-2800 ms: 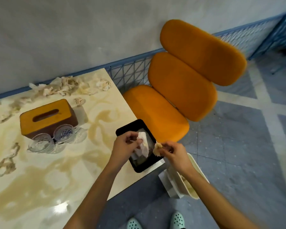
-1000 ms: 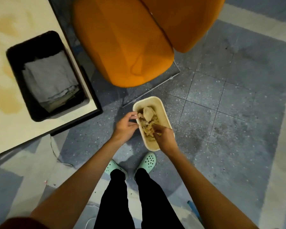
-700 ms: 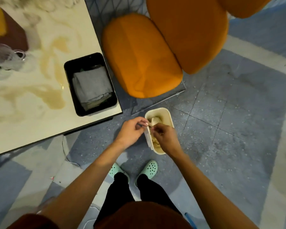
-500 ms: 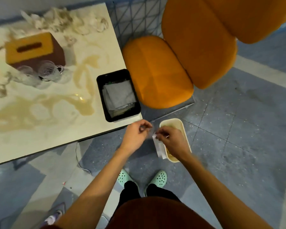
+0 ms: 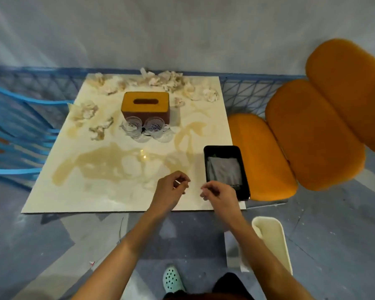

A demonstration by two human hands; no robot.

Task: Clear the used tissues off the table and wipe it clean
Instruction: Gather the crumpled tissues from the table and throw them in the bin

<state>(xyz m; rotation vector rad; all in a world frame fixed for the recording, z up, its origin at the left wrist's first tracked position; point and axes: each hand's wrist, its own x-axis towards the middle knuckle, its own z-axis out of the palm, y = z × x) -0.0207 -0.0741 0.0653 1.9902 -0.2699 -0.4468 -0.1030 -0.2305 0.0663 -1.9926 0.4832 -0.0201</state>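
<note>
The cream marble table (image 5: 108,198) takes up the middle of the frame, and a big brownish stain (image 5: 100,163) is smeared across its near half. The orange chair (image 5: 312,135) sits on the right, its top cushion cut off by the frame edge. A blue wire fence (image 5: 247,92) runs behind the table, and the blue slats (image 5: 13,131) at far left are cropped, so it's hard to say what they belong to.

In the lower right there's a cream bin (image 5: 271,239) on the floor, partly hidden behind the person's right forearm; its contents can't be seen. The black tray (image 5: 222,148) sits at the table's right edge with a grey cloth (image 5: 225,172) folded inside, and its near corner is covered by the right hand.

The orange-topped tissue box (image 5: 145,107) is at upper centre. The used tissues (image 5: 167,80) are still on the table, bunched along the far edge behind the box, with a few more clumps (image 5: 85,110) to its left. Two glasses (image 5: 132,126) stand touching the box's front, and the detail there is mushy.

The left hand (image 5: 171,188) hovers over the near edge with its fingers curled in. There's a pale sliver at the fingertips, but it's not clear if that's something pinched. The right hand (image 5: 218,192), just beside the tray, hangs loosely curled with nothing visible in it.

One mint clog (image 5: 173,280) peeks in at the bottom.
</note>
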